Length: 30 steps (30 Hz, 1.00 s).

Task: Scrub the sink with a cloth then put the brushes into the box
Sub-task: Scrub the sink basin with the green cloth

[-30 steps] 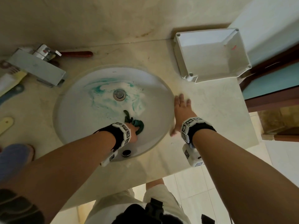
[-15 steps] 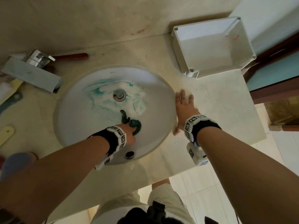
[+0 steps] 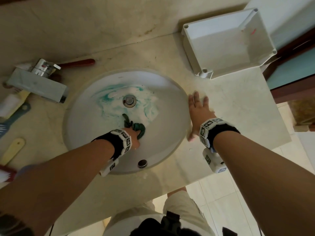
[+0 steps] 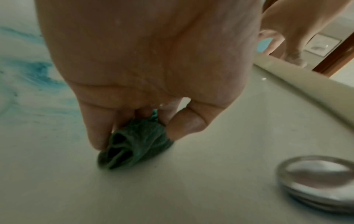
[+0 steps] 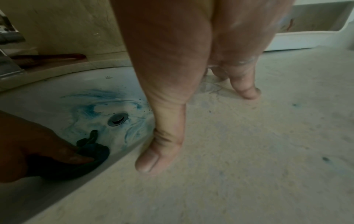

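My left hand (image 3: pixel 136 139) grips a bunched dark green cloth (image 3: pixel 137 127) and presses it against the near inner wall of the white sink (image 3: pixel 167 133). The left wrist view shows the fingers and thumb pinching the cloth (image 4: pixel 134 145) on the basin. Blue-green foam streaks (image 3: pixel 109 97) ring the drain (image 3: pixel 129 100). My right hand (image 3: pixel 198 109) lies flat with straight fingers on the counter at the sink's right rim. An open white box (image 3: pixel 226 46) stands at the back right. Brushes lie at the left: a red-handled one (image 3: pixel 78 63), a blue one (image 3: pixel 12 118), a yellow one (image 3: pixel 12 150).
A chrome tap (image 3: pixel 37 82) overhangs the sink's left side. The beige stone counter (image 3: pixel 238 116) ends in an edge at the right and near side, with tiled floor (image 3: pixel 221 201) below. An overflow hole (image 3: pixel 142 163) sits at the sink's near wall. A wooden door frame (image 3: pixel 293 79) stands right.
My left hand with the cloth has shifted slightly within the near part of the basin, rubbing it. The right hand stays flat on the counter. The head view has moved a little.
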{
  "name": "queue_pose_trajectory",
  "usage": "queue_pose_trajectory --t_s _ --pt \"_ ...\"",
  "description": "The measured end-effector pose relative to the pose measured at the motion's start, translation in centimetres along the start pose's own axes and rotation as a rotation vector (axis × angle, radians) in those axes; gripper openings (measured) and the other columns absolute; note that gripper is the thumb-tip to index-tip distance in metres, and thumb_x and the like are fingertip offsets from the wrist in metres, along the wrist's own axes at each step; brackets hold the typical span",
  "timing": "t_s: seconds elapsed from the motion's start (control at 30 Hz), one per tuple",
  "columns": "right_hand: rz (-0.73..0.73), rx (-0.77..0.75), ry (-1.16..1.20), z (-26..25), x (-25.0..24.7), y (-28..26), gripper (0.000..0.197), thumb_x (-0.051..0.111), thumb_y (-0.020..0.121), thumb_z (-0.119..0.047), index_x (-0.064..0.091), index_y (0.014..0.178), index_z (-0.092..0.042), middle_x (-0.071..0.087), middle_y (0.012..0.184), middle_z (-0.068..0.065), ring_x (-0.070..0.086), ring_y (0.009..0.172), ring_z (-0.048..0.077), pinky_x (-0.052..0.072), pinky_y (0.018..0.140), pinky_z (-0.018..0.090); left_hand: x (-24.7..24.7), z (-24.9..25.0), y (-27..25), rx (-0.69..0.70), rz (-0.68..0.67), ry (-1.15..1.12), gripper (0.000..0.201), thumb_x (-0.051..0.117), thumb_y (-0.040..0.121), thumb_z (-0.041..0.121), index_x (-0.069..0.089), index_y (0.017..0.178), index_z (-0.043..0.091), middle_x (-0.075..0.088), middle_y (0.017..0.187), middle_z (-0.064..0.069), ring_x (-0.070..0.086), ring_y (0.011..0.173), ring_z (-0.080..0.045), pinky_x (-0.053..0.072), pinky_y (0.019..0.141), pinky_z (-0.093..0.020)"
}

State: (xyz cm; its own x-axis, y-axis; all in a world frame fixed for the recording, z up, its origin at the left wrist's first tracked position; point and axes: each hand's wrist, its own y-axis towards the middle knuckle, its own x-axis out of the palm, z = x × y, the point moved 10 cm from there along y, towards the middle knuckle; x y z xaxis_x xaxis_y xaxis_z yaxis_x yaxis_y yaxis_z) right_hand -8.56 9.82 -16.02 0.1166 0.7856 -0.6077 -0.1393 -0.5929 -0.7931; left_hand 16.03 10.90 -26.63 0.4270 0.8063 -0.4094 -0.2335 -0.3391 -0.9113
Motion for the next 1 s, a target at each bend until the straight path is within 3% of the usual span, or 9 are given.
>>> queue_pose_trajectory --t_s 0.07,0.13,0.23,0.4,0.53,0.7,0.87,1.0 --pt "0.001 0.000 -0.004 0.1 0.0 0.0 0.159 0.095 0.051 -0.035 -0.028 0.149 -0.012 -0.035 0.156 0.005 -0.022 0.143 0.044 0.026 0.108 0.069 1.5 -0.1 -0.5 0.020 -0.037 0.010 0.069 0.041 0.091 0.036 0.016 0.154 0.023 0.027 0.156 -0.013 0.041 0.133 -0.032 0.037 0.108 -0.037" --pt "-0.001 0.004 -0.007 0.2 -0.1 0.0 0.159 0.095 0.050 -0.036 -0.028 0.149 -0.013 -0.035 0.155 0.005 -0.022 0.143 0.044 0.026 0.108 0.069 2.1 -0.4 -0.8 0.038 -0.043 0.014 0.070 0.041 0.090 0.036 0.015 0.154 0.025 0.023 0.157 -0.013 0.040 0.133 -0.033 0.037 0.109 -0.038" --pt "0.003 0.002 0.002 0.1 -0.2 0.1 0.159 0.095 0.050 -0.034 -0.027 0.149 -0.013 -0.035 0.155 0.005 -0.022 0.143 0.044 0.024 0.109 0.069 1.0 -1.5 -0.7 0.006 -0.013 0.013 0.067 0.039 0.095 0.034 0.010 0.155 0.023 0.013 0.160 -0.012 0.031 0.139 -0.032 0.030 0.114 -0.040" --pt "0.004 0.004 0.002 0.1 -0.1 0.2 0.159 0.096 0.050 -0.034 -0.028 0.148 -0.013 -0.035 0.155 0.004 -0.022 0.143 0.044 0.024 0.108 0.069 -1.5 -1.7 -0.8 -0.025 0.034 0.023 0.074 0.036 0.098 0.054 0.006 0.155 0.019 0.003 0.161 -0.013 0.015 0.146 -0.032 0.015 0.118 -0.036" --pt "-0.002 -0.002 -0.010 0.0 -0.2 0.0 0.161 0.096 0.049 -0.036 -0.028 0.148 -0.013 -0.035 0.155 0.005 -0.022 0.143 0.044 0.026 0.108 0.068 1.2 -1.4 -1.4 -0.011 -0.047 0.021 0.087 0.041 0.090 0.065 0.009 0.155 0.017 0.013 0.160 -0.015 0.024 0.143 -0.033 0.025 0.116 -0.040" --pt "0.010 -0.003 -0.005 0.0 -0.4 0.0 0.161 0.096 0.048 -0.035 -0.027 0.149 -0.013 -0.035 0.155 0.004 -0.021 0.144 0.044 0.024 0.109 0.069 2.1 -1.7 -2.1 -0.064 -0.059 -0.004 0.086 0.036 0.094 0.063 -0.002 0.155 0.016 -0.006 0.160 -0.016 0.003 0.147 -0.037 0.011 0.119 -0.042" --pt "0.007 -0.001 -0.007 0.0 -0.3 0.1 0.162 0.096 0.047 -0.036 -0.028 0.149 -0.013 -0.035 0.155 0.004 -0.021 0.143 0.044 0.024 0.108 0.069 0.1 -3.9 1.1 -0.156 -0.003 -0.080 0.096 0.028 0.087 0.076 0.000 0.155 0.014 0.000 0.160 -0.017 0.010 0.147 -0.035 0.015 0.119 -0.045" --pt "-0.008 -0.002 0.000 0.1 -0.2 -0.1 0.162 0.096 0.047 -0.036 -0.028 0.148 -0.013 -0.036 0.155 0.004 -0.022 0.143 0.045 0.023 0.108 0.071 2.0 -2.2 0.7 -0.130 -0.078 -0.088 0.098 0.027 0.084 0.079 0.010 0.154 0.012 0.013 0.159 -0.016 0.020 0.144 -0.034 0.019 0.118 -0.042"
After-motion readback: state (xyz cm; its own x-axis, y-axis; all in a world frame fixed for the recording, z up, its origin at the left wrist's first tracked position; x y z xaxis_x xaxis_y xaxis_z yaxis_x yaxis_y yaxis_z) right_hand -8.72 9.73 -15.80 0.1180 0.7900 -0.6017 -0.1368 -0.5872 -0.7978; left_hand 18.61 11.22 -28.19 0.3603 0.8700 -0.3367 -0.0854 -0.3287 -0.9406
